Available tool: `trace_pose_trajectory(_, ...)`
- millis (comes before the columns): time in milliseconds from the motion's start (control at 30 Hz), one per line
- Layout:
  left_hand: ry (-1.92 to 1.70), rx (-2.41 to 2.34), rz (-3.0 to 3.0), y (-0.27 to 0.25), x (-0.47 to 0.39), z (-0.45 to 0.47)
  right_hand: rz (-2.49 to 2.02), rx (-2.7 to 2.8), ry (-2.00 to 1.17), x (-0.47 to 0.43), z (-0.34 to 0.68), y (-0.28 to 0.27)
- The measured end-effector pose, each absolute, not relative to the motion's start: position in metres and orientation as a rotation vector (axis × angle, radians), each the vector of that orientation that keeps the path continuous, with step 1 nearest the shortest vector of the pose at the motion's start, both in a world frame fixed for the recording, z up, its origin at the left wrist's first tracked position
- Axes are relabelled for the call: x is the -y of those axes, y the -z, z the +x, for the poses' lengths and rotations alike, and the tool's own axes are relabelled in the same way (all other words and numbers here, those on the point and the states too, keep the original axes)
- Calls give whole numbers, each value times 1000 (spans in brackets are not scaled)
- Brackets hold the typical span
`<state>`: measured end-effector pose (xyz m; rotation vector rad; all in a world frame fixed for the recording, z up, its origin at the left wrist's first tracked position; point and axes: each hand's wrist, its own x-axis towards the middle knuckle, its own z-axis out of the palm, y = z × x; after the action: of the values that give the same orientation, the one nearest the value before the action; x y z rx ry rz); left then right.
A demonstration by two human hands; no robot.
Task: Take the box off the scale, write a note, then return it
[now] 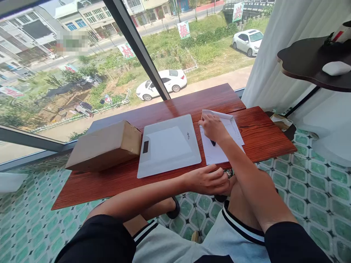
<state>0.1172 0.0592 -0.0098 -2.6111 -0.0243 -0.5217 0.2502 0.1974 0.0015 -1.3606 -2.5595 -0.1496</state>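
Window-side wooden desk (263,135): cardboard box (105,146), white digital scale (168,146), paper sheets (219,153). R hand (212,128) on paper, fingers curled around pen (213,143). L hand (210,179) at desk edge, fingers loosely closed, contents indiscernible.

One cardboard box (105,147), one white scale (168,146), two paper sheets (219,146), two hands (212,128).

Outside the window, far across the road, red characters stand on white banners: 振 on the middle banner (184,29), 村 on the banner to its left (126,50), and 兴 on the far right banner (237,11). A small dark mark on the white scale (169,145) is too small to read.
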Motion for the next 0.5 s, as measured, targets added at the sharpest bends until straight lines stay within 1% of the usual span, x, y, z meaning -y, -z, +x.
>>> trace_pose_trajectory(100,544,126,-2565,-5,-55,95,-1295,2521,184,-197,245,-2)
trace_pose_trajectory(300,584,557,-2370,-40,-52,41,-1205,2443,192,-196,236,-4)
trace_pose_trajectory(500,581,857,-2107,-64,-58,-13,-1142,2417,254,-196,224,-4)
